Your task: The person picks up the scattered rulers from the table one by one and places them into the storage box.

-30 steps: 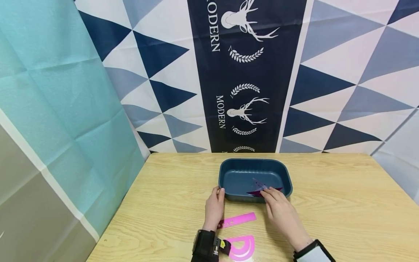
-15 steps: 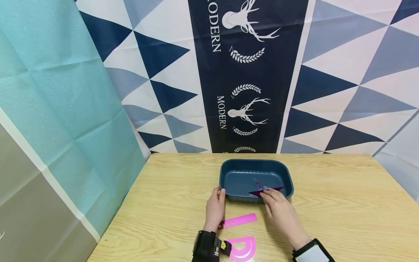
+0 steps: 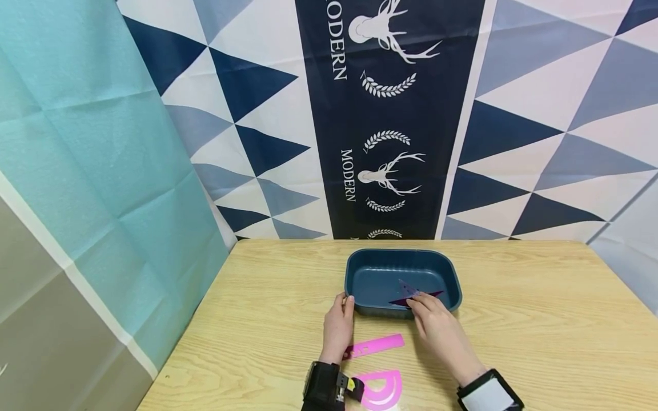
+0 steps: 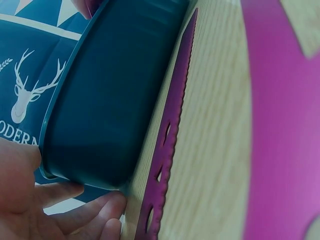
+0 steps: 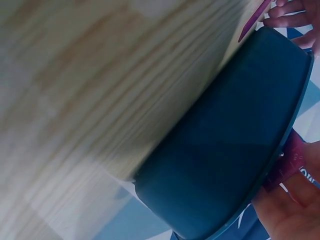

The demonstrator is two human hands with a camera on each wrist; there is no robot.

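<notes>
A dark blue rectangular plastic basin (image 3: 375, 285) stands on the table. My left hand (image 3: 337, 328) grips its front left corner, thumb at the rim and fingers against the outside in the left wrist view. Over the front right of the basin, my right hand (image 3: 444, 334) pinches a magenta set square (image 3: 400, 302) at the rim. A paler violet triangular piece (image 3: 409, 289) shows just behind it, inside the basin. In the right wrist view, the set square (image 5: 289, 160) with scale markings sits between thumb and fingers, partly hidden by the basin wall.
In front of the basin lies a pink ruler (image 3: 377, 345) with cut-out holes, its left end behind my left wrist. Nearer me is a pink protractor (image 3: 385, 394), partly covered by the left wrist's camera mount (image 3: 352, 387). A patterned curtain (image 3: 272, 142) hangs behind the table (image 3: 529, 325).
</notes>
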